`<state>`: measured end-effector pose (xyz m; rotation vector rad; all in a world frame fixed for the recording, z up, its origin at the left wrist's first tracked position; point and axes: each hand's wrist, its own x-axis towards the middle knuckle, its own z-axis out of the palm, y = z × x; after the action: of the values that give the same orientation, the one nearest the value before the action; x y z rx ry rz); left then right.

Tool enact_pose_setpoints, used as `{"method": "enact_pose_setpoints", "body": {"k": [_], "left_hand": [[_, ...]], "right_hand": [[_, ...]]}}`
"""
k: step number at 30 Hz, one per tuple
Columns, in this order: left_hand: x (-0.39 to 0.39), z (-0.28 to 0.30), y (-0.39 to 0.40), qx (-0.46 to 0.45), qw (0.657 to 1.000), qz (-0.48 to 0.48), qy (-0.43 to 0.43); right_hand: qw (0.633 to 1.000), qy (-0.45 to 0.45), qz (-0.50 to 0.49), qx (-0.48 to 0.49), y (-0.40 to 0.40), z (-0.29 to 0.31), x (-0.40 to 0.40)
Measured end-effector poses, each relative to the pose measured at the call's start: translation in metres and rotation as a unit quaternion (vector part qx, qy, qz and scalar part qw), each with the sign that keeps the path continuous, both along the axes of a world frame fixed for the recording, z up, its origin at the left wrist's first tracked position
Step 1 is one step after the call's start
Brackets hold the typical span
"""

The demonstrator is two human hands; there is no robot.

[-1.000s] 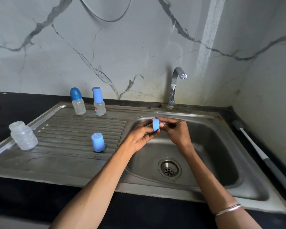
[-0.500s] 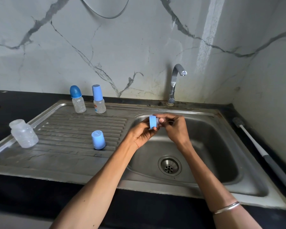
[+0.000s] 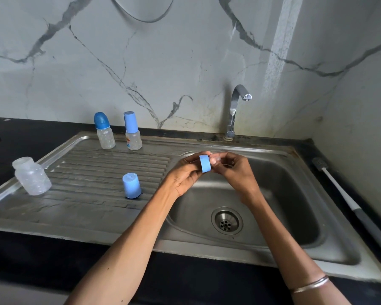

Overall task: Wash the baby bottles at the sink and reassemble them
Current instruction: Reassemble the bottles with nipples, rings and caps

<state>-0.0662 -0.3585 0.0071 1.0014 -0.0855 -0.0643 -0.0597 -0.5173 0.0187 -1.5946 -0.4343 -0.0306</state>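
Pinching one blue ring (image 3: pixel 205 164), both hands (image 3: pixel 186 176) (image 3: pixel 234 172) hover beside three bottles (image 3: pixel 106 134) and one loose cap (image 3: pixel 131 186).

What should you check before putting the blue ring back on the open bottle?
1. Ring held in both hands, left and right: ok.
2. Teat seated in ring: cannot tell, fingers hide it.
3. Open bottle upright on drainboard: ok.
4. Loose cap within reach: ok.
5. Tap off: ok, no water seen.
6. Parts rinsed clean: cannot tell.
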Motion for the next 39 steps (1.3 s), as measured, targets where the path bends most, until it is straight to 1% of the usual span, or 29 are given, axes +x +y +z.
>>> {"method": "enact_pose_setpoints", "body": {"k": [4,8,12,16,20,25,29,31,33,35,37,39], "left_hand": [[0.001,-0.004,0.006,0.046,0.999,-0.007,-0.027],[0.001,-0.006,0.009,0.084,0.996,-0.026,-0.016],[0.003,-0.006,0.007,0.070,0.996,-0.028,-0.039],[0.003,-0.006,0.007,0.049,0.997,-0.023,-0.055],[0.002,-0.005,0.006,0.063,0.997,-0.006,-0.043],[0.000,-0.003,0.004,0.049,0.998,0.012,-0.033],[0.001,-0.002,-0.003,0.053,0.997,0.045,-0.021],[0.000,0.000,-0.003,0.044,0.998,0.039,-0.012],[0.000,0.001,-0.003,0.027,0.999,0.018,-0.001],[-0.001,0.001,-0.005,0.012,1.000,0.004,0.016],[0.000,0.000,-0.006,0.003,0.999,0.020,0.033],[0.000,0.001,-0.006,0.023,0.998,0.042,0.034]], "right_hand": [[1.000,0.010,0.028,0.000,-0.003,0.002,-0.003],[1.000,0.011,0.009,0.000,-0.004,0.003,-0.003],[1.000,0.002,-0.017,0.005,0.002,0.001,-0.006],[0.999,0.028,-0.004,0.039,0.005,0.001,-0.007],[0.996,0.054,0.016,0.066,0.004,0.001,-0.009],[0.994,0.067,0.029,0.086,0.003,0.003,-0.011],[0.992,0.079,0.015,0.097,0.002,0.003,-0.008],[0.995,0.034,-0.028,0.094,0.001,0.004,-0.006],[0.995,-0.026,-0.073,0.064,-0.001,0.005,-0.003],[0.996,-0.050,-0.069,0.031,-0.001,0.005,-0.002],[0.998,-0.053,-0.045,0.002,0.000,0.005,-0.002],[0.998,-0.057,-0.038,-0.012,0.000,0.006,-0.002]]}}
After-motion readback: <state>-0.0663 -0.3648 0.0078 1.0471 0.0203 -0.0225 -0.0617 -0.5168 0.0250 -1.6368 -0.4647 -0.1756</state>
